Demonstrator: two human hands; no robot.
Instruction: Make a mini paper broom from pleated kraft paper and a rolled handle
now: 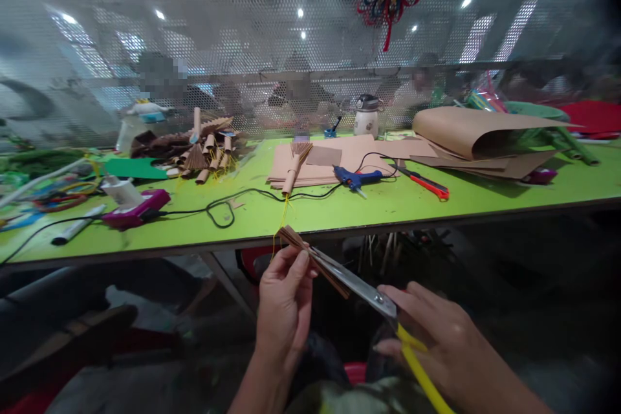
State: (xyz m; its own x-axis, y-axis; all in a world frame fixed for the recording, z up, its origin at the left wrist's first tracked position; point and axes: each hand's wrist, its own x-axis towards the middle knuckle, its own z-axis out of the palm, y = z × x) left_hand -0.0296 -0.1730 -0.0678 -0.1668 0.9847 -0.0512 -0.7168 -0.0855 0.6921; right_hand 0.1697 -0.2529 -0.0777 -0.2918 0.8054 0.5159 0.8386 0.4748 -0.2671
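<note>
In front of the table's near edge, my left hand (287, 291) pinches a narrow folded strip of brown paper (334, 278) between thumb and fingers. My right hand (431, 330) is closed on a pair of scissors (371, 294) with yellow handles. Their long metal blades reach up to the left, lying along the folded paper, with the tips close to my left fingertips. On the table beyond sits a rolled brown paper piece (292, 174) with a pleated fan top and yellow string hanging over the edge.
A blue glue gun (358, 177) and a red utility knife (429, 185) lie on the green table (252, 220). Brown paper sheets (361, 145) are stacked behind. A purple power strip (136, 208) with a black cord and a pile of paper rolls (204, 158) are at left.
</note>
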